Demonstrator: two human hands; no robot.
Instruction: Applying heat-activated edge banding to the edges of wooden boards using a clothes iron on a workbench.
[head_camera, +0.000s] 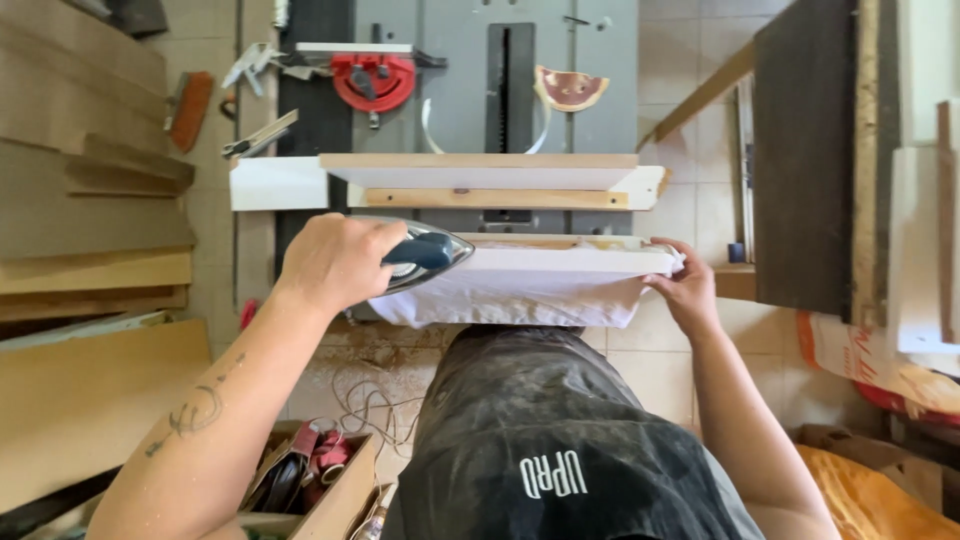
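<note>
Head view: we take the grey table saw top (590, 60) as our landmark. Just in front of its near edge lies a white cloth (520, 285), draped over a pale flat board (540, 242) and hanging off the near side. Our left hand (335, 262) is wrapped tight round the dark blue handle of a silver-soled clothes iron (425, 255), which sits on the cloth's left end. Our right hand (685, 290) pinches the cloth's right edge, fingers curled under. We judge the cloth soft, light and apt to creep, so it wants holding taut at the hem; the iron looks heavy and probably hot, best held by the handle only. Between saw and cloth, stacked white and wooden panels (480, 180) lie crosswise.
</note>
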